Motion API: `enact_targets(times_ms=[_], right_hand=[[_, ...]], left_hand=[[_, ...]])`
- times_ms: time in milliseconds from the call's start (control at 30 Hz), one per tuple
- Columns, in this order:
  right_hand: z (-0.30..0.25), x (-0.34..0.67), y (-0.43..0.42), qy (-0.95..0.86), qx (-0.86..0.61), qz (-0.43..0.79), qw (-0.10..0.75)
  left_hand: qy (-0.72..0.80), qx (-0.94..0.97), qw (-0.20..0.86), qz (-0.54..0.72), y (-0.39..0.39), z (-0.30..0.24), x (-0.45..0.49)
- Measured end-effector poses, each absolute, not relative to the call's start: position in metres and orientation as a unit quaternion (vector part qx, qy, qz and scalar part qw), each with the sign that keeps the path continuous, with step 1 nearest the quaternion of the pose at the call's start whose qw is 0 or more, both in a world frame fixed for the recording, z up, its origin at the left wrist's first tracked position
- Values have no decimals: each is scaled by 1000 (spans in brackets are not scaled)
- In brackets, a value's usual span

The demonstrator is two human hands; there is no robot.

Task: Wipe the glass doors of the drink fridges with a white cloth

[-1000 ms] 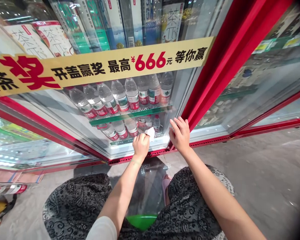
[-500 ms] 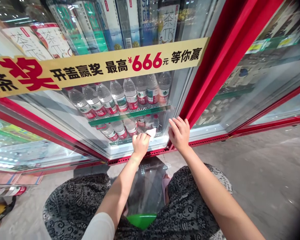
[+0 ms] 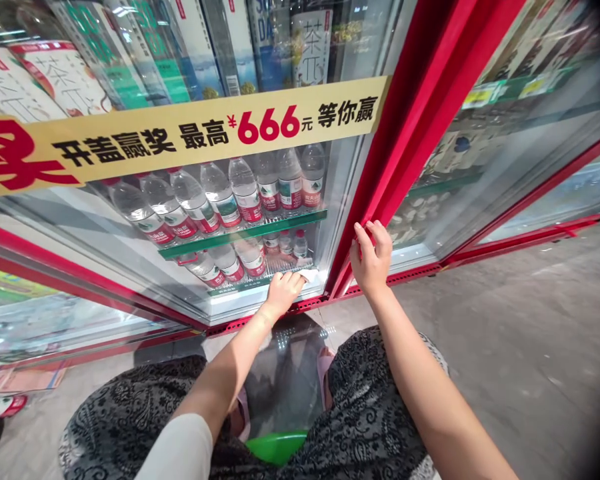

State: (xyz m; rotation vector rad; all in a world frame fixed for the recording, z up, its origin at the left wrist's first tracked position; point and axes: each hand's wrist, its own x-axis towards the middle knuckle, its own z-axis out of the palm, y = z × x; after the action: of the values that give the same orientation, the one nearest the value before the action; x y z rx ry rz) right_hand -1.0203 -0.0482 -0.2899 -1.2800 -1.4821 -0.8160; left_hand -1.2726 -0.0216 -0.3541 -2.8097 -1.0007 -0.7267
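My left hand (image 3: 284, 292) is closed on a small white cloth (image 3: 309, 275), most of it hidden under the fingers. It presses low against the glass door (image 3: 343, 193) of a drinks fridge, near the bottom right corner of the pane. My right hand (image 3: 373, 259) is at the red door frame (image 3: 405, 140), fingers slightly bent and apart, with nothing in it. Behind the glass, several water bottles (image 3: 225, 200) with red labels stand on a green-edged shelf (image 3: 245, 233), and more stand below.
A yellow banner (image 3: 205, 133) runs across the glass. Between my knees is a green rounded object (image 3: 277, 448), partly hidden. A red-labelled bottle (image 3: 5, 407) lies on the grey floor (image 3: 520, 347) at the left. Another fridge door (image 3: 445, 193) stands to the right.
The view has shifted, moving the fridge leftward in the picture. My left hand has slid the cloth lower along the glass; the cloth now lies flatter. My right hand's fingers have spread a little at the frame.
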Motion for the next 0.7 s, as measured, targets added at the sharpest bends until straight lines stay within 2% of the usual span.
enact_targets(times_ms=[267,567,700], right_hand=[[-289,-1024,-46,-601,-550,-326,480],[-289,-1020,-50,-602,-561,-289,489],[-290,-1019,-52,-609,-541,-309,490]], left_hand=[[-275,-928,48,-245,9,-298,-1223],[-229,-949,51,-212,-15,-355,-1242],[-254,-938,57,-230,-6,-342,-1250]])
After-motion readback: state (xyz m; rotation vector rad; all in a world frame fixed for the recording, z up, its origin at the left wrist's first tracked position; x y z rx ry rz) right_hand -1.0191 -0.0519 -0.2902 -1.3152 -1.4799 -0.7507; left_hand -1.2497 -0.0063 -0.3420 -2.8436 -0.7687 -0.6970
